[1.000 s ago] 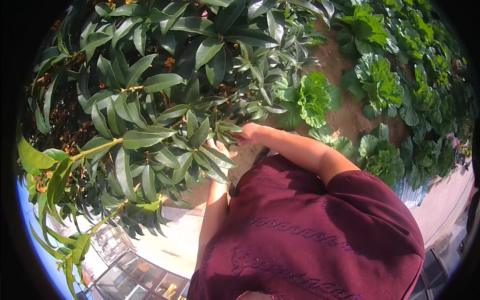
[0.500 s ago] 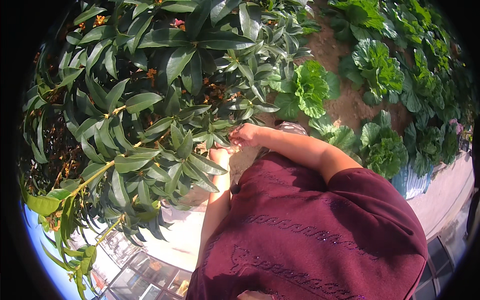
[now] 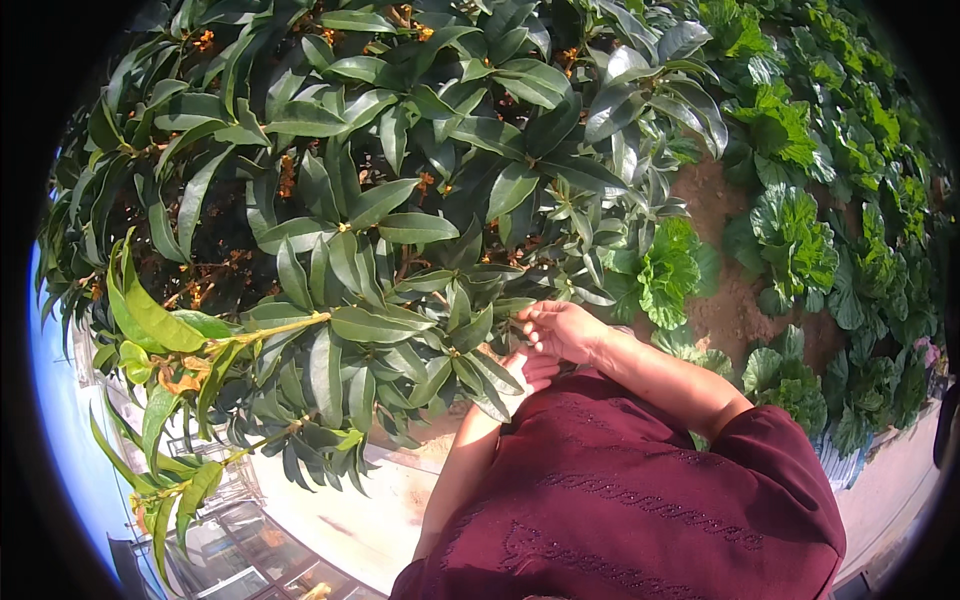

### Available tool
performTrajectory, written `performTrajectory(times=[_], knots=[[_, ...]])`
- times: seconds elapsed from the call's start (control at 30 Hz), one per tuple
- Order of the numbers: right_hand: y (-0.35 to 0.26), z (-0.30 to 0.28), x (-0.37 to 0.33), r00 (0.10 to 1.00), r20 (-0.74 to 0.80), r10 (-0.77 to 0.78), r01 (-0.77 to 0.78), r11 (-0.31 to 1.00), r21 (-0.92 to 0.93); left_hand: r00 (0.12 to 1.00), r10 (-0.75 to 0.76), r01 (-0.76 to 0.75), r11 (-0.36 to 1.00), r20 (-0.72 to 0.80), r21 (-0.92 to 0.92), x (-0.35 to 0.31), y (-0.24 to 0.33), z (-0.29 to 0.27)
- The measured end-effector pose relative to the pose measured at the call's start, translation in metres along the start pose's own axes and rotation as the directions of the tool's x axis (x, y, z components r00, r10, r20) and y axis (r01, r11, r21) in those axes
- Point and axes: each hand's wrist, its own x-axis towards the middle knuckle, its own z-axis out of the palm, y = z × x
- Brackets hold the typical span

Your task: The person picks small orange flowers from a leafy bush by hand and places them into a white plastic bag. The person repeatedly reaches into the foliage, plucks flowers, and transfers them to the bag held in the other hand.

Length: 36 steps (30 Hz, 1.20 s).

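A leafy shrub [image 3: 375,205] with long dark green leaves and small orange flower clusters [image 3: 424,182] fills the left and middle. At its right edge, close before my body, my right hand [image 3: 563,330] has its fingers pinched together beside a leaf tip. Just below it, my left hand [image 3: 534,370] is held with curled fingers, partly covered by a leaf [image 3: 492,402]. The two hands nearly touch. Whatever lies between their fingertips is too small to make out.
Rows of leafy green cabbage-like plants [image 3: 795,245] grow in brown soil [image 3: 715,200] on the right. Yellow-green shoots [image 3: 165,325] stick out at the left. Pale paving [image 3: 345,515] and a glazed building front [image 3: 235,550] show below, and pink flowers [image 3: 930,352] at the far right.
The view has shifted, so shrub, cabbage-like plants and hands sit lower and farther right in the picture. Both hands stay close together at the shrub's edge, fingers still curled.
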Motion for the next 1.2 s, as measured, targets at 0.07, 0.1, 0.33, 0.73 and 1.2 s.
performTrajectory(times=[0.07,0.1,0.33,0.73,1.2], knots=[[-0.012,0.042,-0.027,0.984,-0.006,-0.18,0.174,0.96,-0.219,0.882,0.207,-0.007,0.904,0.424,-0.428,0.018,-0.002,-0.006],[-0.011,0.057,-0.033,0.957,0.011,-0.289,0.274,0.893,-0.357,0.882,0.279,-0.056,0.862,0.38,-0.504,0.022,0.002,-0.004],[-0.003,0.086,-0.047,0.434,0.644,-0.63,0.586,-0.346,-0.733,0.631,0.587,-0.169,0.741,0.507,-0.649,0.028,0.005,0.006],[-0.071,0.099,-0.051,0.837,0.027,-0.546,0.466,0.686,-0.559,0.881,0.104,0.074,0.934,0.462,-0.35,-0.046,0.049,0.055],[-0.125,0.157,0.055,0.903,0.202,-0.378,0.422,0.866,-0.268,0.663,0.642,-0.066,0.562,0.384,-0.825,-0.13,0.136,0.006]])
